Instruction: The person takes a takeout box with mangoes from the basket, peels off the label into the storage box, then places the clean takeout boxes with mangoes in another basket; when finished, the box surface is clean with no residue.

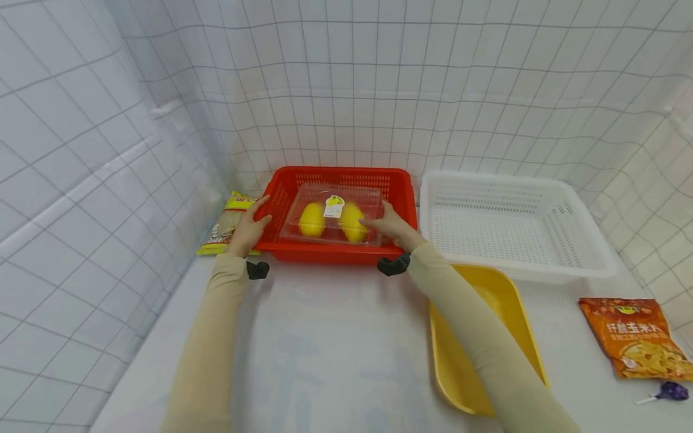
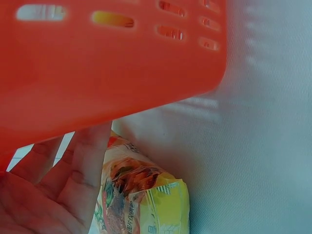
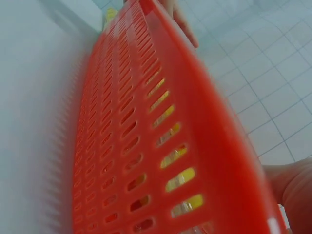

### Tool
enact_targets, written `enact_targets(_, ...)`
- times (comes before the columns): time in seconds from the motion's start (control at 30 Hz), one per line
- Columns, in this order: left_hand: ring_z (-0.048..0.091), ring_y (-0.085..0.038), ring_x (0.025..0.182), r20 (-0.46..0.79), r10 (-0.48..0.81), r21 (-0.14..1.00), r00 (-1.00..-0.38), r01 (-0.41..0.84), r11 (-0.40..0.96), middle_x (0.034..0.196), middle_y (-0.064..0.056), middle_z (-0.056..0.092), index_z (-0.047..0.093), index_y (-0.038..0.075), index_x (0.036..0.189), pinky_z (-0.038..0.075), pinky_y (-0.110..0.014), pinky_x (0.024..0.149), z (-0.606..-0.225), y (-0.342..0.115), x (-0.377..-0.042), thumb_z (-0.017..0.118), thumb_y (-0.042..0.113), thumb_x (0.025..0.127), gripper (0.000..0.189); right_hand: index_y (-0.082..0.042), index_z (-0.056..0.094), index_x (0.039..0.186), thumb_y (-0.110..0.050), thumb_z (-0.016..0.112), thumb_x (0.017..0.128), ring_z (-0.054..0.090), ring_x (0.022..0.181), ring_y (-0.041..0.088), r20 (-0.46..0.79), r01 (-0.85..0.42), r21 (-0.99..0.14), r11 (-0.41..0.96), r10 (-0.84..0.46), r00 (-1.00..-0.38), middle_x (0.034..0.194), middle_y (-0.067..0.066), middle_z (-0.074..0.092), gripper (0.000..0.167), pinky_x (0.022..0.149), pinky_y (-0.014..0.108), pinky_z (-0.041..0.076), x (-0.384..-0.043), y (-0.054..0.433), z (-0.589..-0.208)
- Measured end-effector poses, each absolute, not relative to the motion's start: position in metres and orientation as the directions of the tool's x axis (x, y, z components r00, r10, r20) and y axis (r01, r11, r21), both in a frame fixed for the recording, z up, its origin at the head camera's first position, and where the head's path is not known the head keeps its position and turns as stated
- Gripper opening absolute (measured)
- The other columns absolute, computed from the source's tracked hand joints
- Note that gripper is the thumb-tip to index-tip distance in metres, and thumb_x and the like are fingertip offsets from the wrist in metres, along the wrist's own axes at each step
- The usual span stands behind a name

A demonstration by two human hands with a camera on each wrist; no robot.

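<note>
A clear plastic box (image 1: 372,202) with two yellow fruits (image 1: 312,220) inside and a label (image 1: 334,206) on its lid lies in a red basket (image 1: 325,252). My right hand (image 1: 392,227) reaches over the basket's front right side, thumb and fingers spread at the box's right end. At the basket's left rim is my left hand (image 1: 250,228), its fingers extended and apart from the box. From the left wrist, the palm and fingers show just outside the red wall. The right wrist view shows the slotted wall and only part of the right hand (image 3: 297,195).
A yellow food packet (image 1: 222,228) lies left of the basket, partly behind my left hand. To the right stand a white basket (image 1: 514,264) and a yellow tray (image 1: 455,361), which my right sleeve crosses. An orange snack bag (image 1: 639,337) and a purple lollipop (image 1: 673,391) lie far right.
</note>
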State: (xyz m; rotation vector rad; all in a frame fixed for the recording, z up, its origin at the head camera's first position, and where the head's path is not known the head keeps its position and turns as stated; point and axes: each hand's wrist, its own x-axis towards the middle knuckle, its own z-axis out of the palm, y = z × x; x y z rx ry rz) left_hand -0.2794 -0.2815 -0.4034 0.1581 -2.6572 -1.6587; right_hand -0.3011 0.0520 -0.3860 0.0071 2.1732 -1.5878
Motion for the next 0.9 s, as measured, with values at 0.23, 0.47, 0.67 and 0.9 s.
enact_targets(0.23, 0.038, -0.037, 0.121, -0.051, -0.081, 0.903, -0.995, -0.081, 0.421, 0.146, -0.022, 0.029, 0.022, 0.023, 0.152, 0.034, -0.05, 0.103, -0.401, -0.279, -0.279, 0.043, 0.011, 0.101, 0.056, -0.01, 0.016, 0.152, -0.029, 0.063, 0.092, 0.042, 0.115, 0.032, -0.275, 0.192, -0.907, 0.375, -0.181, -0.944, 0.147, 0.014, 0.032, 0.079, 0.098, 0.04, 0.042, -0.297, 0.054, -0.373)
enact_targets(0.47, 0.039, -0.037, 0.12, -0.061, -0.082, 0.902, -0.995, -0.09, 0.423, 0.147, -0.021, 0.028, 0.022, 0.024, 0.153, 0.036, -0.05, 0.101, -0.4, -0.279, -0.279, 0.043, 0.012, 0.102, 0.056, -0.008, 0.019, 0.151, -0.03, 0.061, 0.093, 0.063, 0.08, 0.032, -0.181, 0.109, -0.922, 0.371, -0.164, -0.97, 0.143, 0.017, 0.038, 0.076, 0.072, 0.033, 0.055, -0.295, 0.064, -0.35)
enact_targets(0.67, 0.039, -0.036, 0.119, -0.078, -0.083, 0.906, -0.993, -0.106, 0.411, 0.148, -0.02, 0.026, 0.021, 0.025, 0.153, 0.036, -0.049, 0.101, -0.4, -0.28, -0.279, 0.043, 0.013, 0.102, 0.057, -0.008, 0.02, 0.151, -0.026, 0.061, 0.094, 0.063, 0.096, 0.034, -0.114, 0.069, -0.96, 0.271, -0.155, -0.981, 0.137, 0.022, 0.044, 0.073, 0.069, 0.033, 0.056, -0.285, 0.084, -0.331)
enact_targets(0.9, 0.037, -0.035, 0.12, -0.072, -0.078, 0.907, -0.994, -0.098, 0.409, 0.15, -0.019, 0.024, 0.022, 0.025, 0.152, 0.033, -0.049, 0.103, -0.401, -0.279, -0.279, 0.043, 0.013, 0.102, 0.057, -0.009, 0.016, 0.152, -0.022, 0.058, 0.095, 0.056, 0.108, 0.038, -0.019, -0.005, -0.984, 0.179, -0.135, -0.991, 0.139, 0.023, 0.041, 0.072, 0.072, 0.036, 0.056, -0.254, 0.126, -0.311)
